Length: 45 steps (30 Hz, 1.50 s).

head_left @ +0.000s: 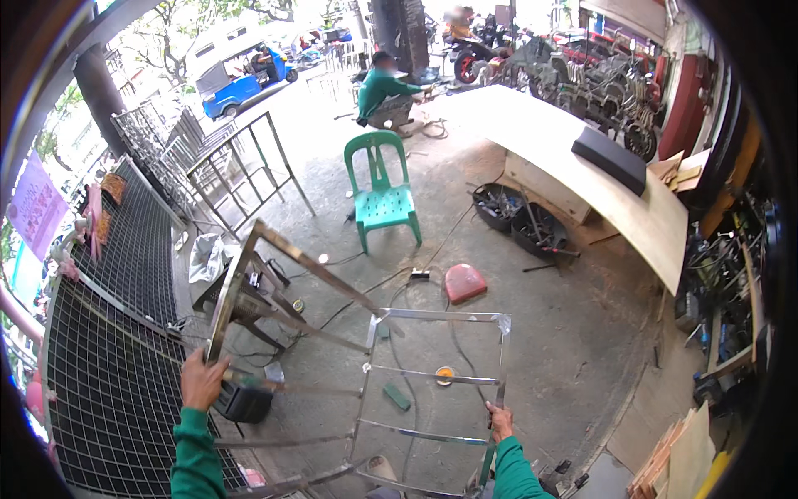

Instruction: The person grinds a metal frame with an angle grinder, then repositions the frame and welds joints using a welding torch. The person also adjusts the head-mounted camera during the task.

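A welded metal frame (436,316) of square tubing, with several crossbars, stands in front of me. My left hand (202,379) is closed round its left upright. Lower right, my right hand (500,422) has its fingers wrapped round the right-hand bar. Through the bars I see a round orange-and-white disc (445,376) and a small green block (396,397) on the concrete floor. A black box-shaped item (243,403) sits beside my left hand, partly behind the frame; its kind I cannot make out.
Beyond the frame are a red rounded object (465,284), loose cables (332,312) and a green plastic chair (382,208). Black tubs (539,230) of tools sit by a pale board (573,141) at right. Black mesh (116,358) lines the left. Farther off, a person (385,96) crouches.
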Motion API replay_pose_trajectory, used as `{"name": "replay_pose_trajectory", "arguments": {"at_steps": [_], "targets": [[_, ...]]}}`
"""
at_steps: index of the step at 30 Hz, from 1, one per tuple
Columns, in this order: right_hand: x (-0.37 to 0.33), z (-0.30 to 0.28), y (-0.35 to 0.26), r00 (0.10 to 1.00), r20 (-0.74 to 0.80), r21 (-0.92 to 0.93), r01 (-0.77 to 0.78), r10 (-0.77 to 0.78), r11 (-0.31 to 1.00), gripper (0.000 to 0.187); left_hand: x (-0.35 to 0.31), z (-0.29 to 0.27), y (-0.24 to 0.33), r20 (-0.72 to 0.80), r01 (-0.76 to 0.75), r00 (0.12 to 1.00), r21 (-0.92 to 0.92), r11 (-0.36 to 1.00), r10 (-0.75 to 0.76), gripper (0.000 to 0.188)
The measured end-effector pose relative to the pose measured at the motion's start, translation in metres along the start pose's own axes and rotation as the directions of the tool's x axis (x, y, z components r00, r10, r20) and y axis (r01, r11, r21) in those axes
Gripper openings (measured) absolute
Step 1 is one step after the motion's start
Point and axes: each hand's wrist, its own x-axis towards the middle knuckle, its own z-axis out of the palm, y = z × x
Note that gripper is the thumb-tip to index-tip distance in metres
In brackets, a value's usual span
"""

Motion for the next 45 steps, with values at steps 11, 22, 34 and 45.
{"name": "replay_pose_trajectory", "arguments": {"at_steps": [11, 22, 34, 45], "targets": [[-0.224, -0.048, -0.212, 0.869, -0.201, -0.513, 0.301, -0.453, 0.804, 0.051, -0.103, -0.157, -0.105, -0.052, 0.38, 0.879, -0.521, 0.764, -0.473, 0.024], [-0.305, -0.11, -0.313, 0.724, -0.334, -0.462, 0.432, -0.603, 0.774, 0.033, -0.135, -0.133, -0.071, -0.064, 0.328, 0.862, -0.686, 0.649, -0.503, 0.025], [-0.21, -0.186, -0.441, 0.708, -0.242, -0.083, 0.666, -0.663, 0.741, 0.028, -0.161, -0.111, 0.071, -0.274, 0.229, 0.707, -0.784, 0.578, -0.652, 0.022], [-0.177, -0.11, -0.622, 0.482, -0.106, -0.151, 0.856, -0.87, 0.494, 0.023, -0.146, -0.014, 0.092, -0.156, 0.198, 0.513, -0.935, 0.293, -0.844, 0.021]]}}
